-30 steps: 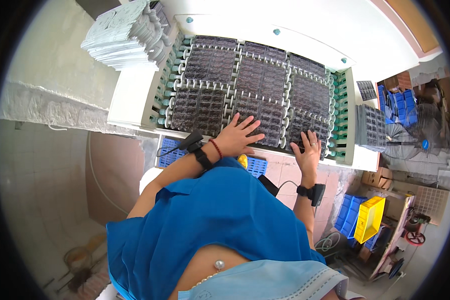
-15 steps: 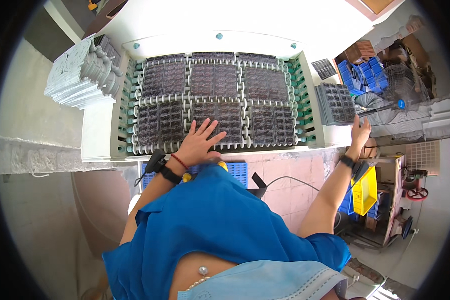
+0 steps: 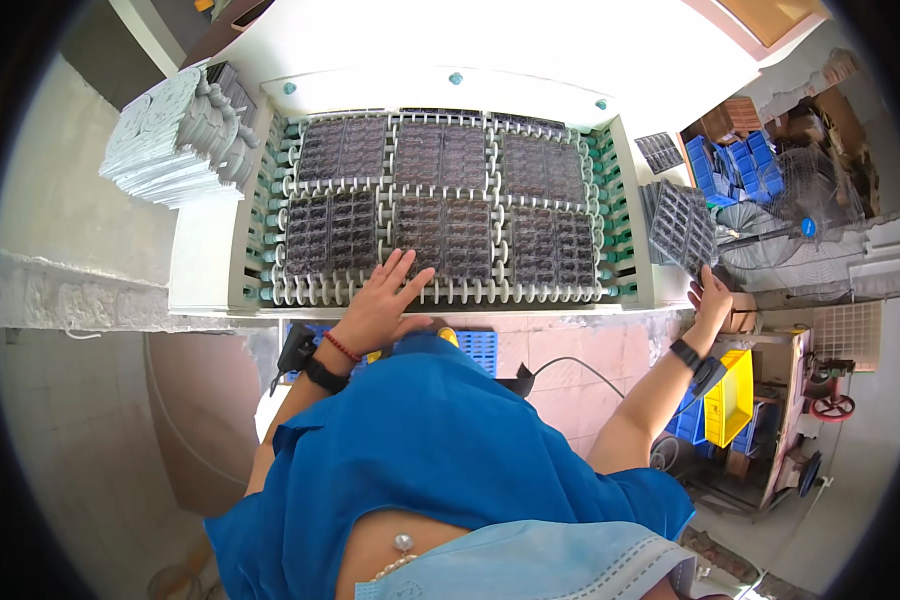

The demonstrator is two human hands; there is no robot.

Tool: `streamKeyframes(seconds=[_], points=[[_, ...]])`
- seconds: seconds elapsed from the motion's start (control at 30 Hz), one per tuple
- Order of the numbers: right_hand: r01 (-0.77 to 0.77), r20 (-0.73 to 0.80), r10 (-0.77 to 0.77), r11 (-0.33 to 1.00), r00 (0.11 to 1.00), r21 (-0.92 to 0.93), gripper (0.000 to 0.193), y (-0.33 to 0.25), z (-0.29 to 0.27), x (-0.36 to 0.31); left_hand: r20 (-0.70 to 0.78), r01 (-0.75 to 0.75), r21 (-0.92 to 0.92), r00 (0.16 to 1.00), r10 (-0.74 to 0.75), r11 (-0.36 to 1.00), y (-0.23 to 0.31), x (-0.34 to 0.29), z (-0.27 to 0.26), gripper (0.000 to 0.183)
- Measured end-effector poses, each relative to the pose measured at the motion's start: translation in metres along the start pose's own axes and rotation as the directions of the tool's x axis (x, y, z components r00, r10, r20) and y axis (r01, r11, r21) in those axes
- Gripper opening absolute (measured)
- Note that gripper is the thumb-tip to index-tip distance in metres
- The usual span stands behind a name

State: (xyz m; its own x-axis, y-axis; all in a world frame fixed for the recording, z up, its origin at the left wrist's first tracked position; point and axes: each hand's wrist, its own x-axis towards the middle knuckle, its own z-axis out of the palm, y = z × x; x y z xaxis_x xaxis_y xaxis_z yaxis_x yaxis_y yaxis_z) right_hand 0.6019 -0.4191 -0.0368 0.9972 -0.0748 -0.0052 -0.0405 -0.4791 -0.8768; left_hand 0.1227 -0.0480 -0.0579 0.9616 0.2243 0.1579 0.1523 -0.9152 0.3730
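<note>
My left hand (image 3: 378, 303) is open, fingers spread, at the near edge of the roller conveyor (image 3: 390, 292). Its fingertips are by a dark gridded panel (image 3: 442, 238) on the rollers, one of several lying there in rows. Whether the fingers touch it I cannot tell. At the right, my right hand (image 3: 711, 300) pinches the near corner of another dark gridded panel (image 3: 683, 228). That panel is tilted over the stack (image 3: 651, 215) on the machine's right ledge, and partly hides it.
A tall pile of whitish sheets (image 3: 175, 140) stands on the left ledge. A single gridded piece (image 3: 659, 152) lies at the far right. Beyond the right ledge are a fan (image 3: 808, 226), blue bins (image 3: 753, 170) and a yellow crate (image 3: 728, 398).
My right hand has closed on a panel at the stack and tilted it up. My left hand has drawn slightly back toward me and left. The panels on the rollers have shifted slightly away.
</note>
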Motion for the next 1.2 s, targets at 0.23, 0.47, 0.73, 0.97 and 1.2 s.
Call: streamKeyframes(seconds=[0.23,0.47,0.73,0.97,1.2], points=[[-0.184,0.226,0.064,0.807,0.972,0.561,0.022,0.022,0.022,-0.05,-0.034,0.049,-0.435,0.997,-0.071,0.899,0.002,-0.009,-0.013,0.064],[-0.361,0.569,-0.043,0.734,0.821,0.575,0.015,-0.004,0.112,-0.245,0.19,0.144,-0.956,0.968,-0.166,-0.257,-0.001,-0.014,0.0,0.055],[-0.525,0.875,-0.047,0.784,0.483,0.332,0.015,-0.034,0.195,-0.385,0.291,-0.039,-0.741,0.881,-0.374,-0.67,-0.037,-0.072,-0.002,0.032],[-0.028,0.927,-0.172,0.981,0.334,0.192,0.014,-0.052,0.214,-0.389,0.254,-0.058,-0.877,0.787,-0.562,-0.477,-0.062,-0.139,-0.01,0.029],[-0.152,0.78,-0.147,0.943,0.608,0.296,0.016,-0.005,0.198,-0.335,0.257,-0.179,-0.83,0.718,-0.647,-0.528,-0.082,-0.204,-0.013,0.04]])
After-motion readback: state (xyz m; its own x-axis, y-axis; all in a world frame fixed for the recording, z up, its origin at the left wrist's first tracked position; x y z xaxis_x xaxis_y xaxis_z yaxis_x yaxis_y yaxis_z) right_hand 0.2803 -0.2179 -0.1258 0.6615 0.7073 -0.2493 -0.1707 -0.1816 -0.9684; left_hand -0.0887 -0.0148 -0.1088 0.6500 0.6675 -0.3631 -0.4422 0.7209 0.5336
